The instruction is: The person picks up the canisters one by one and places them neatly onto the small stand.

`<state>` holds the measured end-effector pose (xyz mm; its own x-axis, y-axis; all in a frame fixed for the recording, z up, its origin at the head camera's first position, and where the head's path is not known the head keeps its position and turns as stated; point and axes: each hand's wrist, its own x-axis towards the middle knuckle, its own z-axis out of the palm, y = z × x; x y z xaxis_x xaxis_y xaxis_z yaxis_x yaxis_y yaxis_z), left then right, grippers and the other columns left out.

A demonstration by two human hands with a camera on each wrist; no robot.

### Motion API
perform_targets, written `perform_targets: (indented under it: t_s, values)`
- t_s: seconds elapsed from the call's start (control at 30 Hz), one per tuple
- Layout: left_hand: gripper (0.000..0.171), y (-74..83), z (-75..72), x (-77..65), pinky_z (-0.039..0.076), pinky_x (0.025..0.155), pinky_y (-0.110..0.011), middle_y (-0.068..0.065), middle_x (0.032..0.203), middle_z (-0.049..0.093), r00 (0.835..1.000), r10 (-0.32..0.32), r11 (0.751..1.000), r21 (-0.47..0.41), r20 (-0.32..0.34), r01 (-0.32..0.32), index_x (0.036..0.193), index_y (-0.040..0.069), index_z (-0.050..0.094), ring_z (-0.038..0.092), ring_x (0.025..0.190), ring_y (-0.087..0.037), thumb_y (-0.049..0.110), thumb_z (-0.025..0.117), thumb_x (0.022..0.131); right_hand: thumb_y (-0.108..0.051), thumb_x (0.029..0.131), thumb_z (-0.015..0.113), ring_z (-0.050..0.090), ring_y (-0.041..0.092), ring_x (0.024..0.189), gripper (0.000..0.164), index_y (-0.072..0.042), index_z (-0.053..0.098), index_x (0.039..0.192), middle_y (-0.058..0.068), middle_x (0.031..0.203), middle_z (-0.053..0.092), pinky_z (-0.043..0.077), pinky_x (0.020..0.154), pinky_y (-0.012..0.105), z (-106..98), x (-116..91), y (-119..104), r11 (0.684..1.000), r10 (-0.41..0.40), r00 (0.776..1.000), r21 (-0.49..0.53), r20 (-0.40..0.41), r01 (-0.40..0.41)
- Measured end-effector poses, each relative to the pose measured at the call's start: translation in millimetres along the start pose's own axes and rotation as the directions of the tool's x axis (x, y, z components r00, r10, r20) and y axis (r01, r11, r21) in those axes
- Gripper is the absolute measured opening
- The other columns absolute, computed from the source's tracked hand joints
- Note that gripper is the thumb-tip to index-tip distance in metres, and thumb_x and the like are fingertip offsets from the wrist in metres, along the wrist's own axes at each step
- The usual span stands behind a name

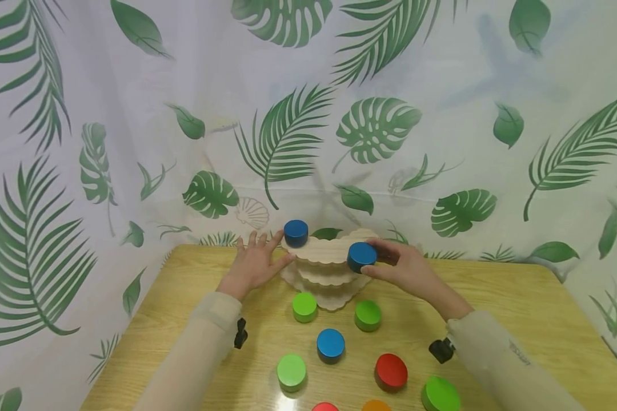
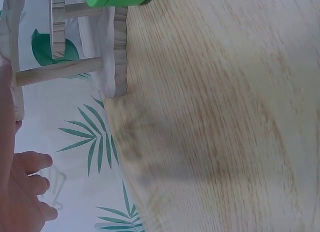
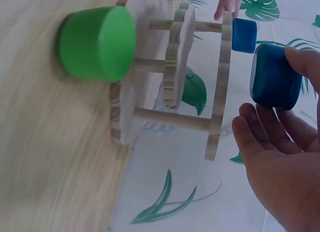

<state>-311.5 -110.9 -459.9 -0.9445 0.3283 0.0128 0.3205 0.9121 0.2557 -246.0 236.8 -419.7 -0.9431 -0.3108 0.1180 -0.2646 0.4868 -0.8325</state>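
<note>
A three-tier wooden stand (image 1: 325, 251) with scalloped edges and dowel posts stands at the back of the table. My right hand (image 1: 408, 268) pinches a blue round tin (image 1: 361, 257) between thumb and fingers at the right side of the top tier. In the right wrist view this tin (image 3: 276, 77) is tilted, with a gap between it and the top board. A second blue tin (image 1: 295, 234) sits on the top tier's left end. Beside that end is my left hand (image 1: 257, 262), fingers spread, thumb and index finger at the board's edge.
Two green tins (image 1: 305, 307) stand just before the stand. Nearer on the wooden table (image 1: 185, 325) are another blue tin (image 1: 331, 345), a red tin (image 1: 391, 372), an orange one (image 1: 376, 406) and several more. Behind hangs a leaf-print cloth (image 1: 298, 188).
</note>
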Motion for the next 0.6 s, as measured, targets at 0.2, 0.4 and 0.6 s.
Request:
perform_targets:
  t_s: [0.2,0.4,0.6]
  values:
    - [0.083,0.7,1.7,0.1,0.009,0.126,-0.074,-0.025,0.171,0.029,1.0,-0.003,1.0,-0.006,-0.001,0.003,0.17,0.024,0.023,0.017,0.16,-0.051,0.072,0.039,0.104,-0.026,0.093,0.084,0.069,0.03,0.123,0.054,-0.012,0.064,0.141,0.011,0.132,0.072,0.056,0.103,0.039,8,21,-6,1.0,-0.002,1.0,0.013,-0.013,0.002]
    - [0.084,0.2,2.7,0.5,0.009,0.126,-0.075,-0.025,0.171,0.029,1.0,0.002,1.0,-0.01,0.004,-0.002,0.17,0.023,0.024,0.017,0.16,-0.052,0.073,0.039,0.104,-0.027,0.092,0.084,0.07,0.031,0.12,0.06,-0.009,0.062,0.145,0.014,0.133,0.071,0.057,0.097,0.034,16,38,-9,1.0,0.015,1.0,0.011,-0.027,-0.015]
    - [0.083,-0.1,2.9,1.0,0.01,0.125,-0.076,-0.026,0.17,0.031,1.0,0.006,1.0,-0.011,-0.011,-0.006,0.17,0.023,0.025,0.018,0.16,-0.053,0.072,0.04,0.104,-0.027,0.092,0.084,0.07,0.03,0.118,0.06,-0.008,0.062,0.145,0.015,0.132,0.071,0.058,0.096,0.036,25,50,-14,1.0,0.01,0.999,0.028,-0.032,-0.009]
